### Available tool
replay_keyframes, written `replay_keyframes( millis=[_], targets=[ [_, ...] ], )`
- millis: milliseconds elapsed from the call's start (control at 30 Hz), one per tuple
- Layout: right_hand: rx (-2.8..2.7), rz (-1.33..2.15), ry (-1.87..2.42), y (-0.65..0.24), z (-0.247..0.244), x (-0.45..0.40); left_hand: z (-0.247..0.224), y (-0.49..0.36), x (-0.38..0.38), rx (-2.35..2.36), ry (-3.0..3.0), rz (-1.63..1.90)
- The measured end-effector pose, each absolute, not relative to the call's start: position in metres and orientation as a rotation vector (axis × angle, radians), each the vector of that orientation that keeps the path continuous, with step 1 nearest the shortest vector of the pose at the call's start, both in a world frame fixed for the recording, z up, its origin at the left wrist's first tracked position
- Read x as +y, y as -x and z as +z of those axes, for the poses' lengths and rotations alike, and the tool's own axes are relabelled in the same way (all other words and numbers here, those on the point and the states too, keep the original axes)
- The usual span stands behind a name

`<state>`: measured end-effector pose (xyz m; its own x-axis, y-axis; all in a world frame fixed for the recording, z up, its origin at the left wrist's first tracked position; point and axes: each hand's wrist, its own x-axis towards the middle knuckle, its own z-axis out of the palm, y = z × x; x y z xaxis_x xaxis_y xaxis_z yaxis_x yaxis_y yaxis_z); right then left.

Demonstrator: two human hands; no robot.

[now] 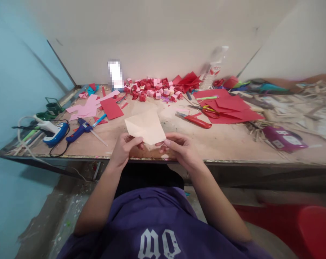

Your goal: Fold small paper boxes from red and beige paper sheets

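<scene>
A cream sheet of paper [146, 126] is held tilted above the front edge of the table. My left hand [127, 145] pinches its lower left edge, thumb on top. At the lower right corner, my right hand [180, 145] grips the same sheet between thumb and fingers. Just behind the paper on the left lies a red paper rectangle [112, 108]. Right of the sheet rests a red-handled cutter [195, 120], with scissors [206, 109] a little beyond it.
A blue glue gun [80, 131] and a power socket block [55, 135] lie at left beside pink paper [87, 108]. Small red and pink cubes [154, 88] are heaped at the back. Red sheets [230, 108], a bottle [215, 68] and a purple packet [284, 138] stand or lie rightward.
</scene>
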<state>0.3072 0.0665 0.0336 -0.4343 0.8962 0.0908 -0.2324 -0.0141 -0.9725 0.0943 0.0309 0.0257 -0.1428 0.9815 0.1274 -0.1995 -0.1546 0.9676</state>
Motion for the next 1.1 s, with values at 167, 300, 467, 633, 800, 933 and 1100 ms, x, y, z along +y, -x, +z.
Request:
replay_keyframes(
  millis=[167, 300, 467, 633, 800, 933, 1100],
  targets=[
    [-1.405, 1.575, 0.763, -0.3072, 0.0309, 0.0658, 0.0258, -0.0938, 0.0302, 1.046, -1.101, 1.488],
    [-1.418, 1.592, 0.775, -0.3063, 0.0281, 0.0645, 0.0268, -0.0945, 0.0304, 1.08, -1.15, 1.452],
    [-1.415, 1.577, 0.772, -0.3075, 0.0276, 0.0646, 0.0278, -0.0947, 0.0304, 1.077, -1.142, 1.457],
    [-1.376, 1.602, 0.754, -0.3093, 0.0286, 0.0663, 0.0271, -0.0942, 0.0299, 1.081, -1.146, 1.444],
    [-1.357, 1.616, 0.759, -0.3078, 0.0299, 0.0665, 0.0236, -0.0929, 0.03, 1.051, -1.187, 1.44],
    [-1.379, 1.595, 0.779, -0.3062, 0.0328, 0.0671, 0.021, -0.0928, 0.0293, 1.034, -1.224, 1.421],
    [-1.503, 1.617, 0.822, -0.3073, 0.0288, 0.0704, 0.0206, -0.0955, 0.0253, 1.046, -1.297, 1.349]
  ],
)
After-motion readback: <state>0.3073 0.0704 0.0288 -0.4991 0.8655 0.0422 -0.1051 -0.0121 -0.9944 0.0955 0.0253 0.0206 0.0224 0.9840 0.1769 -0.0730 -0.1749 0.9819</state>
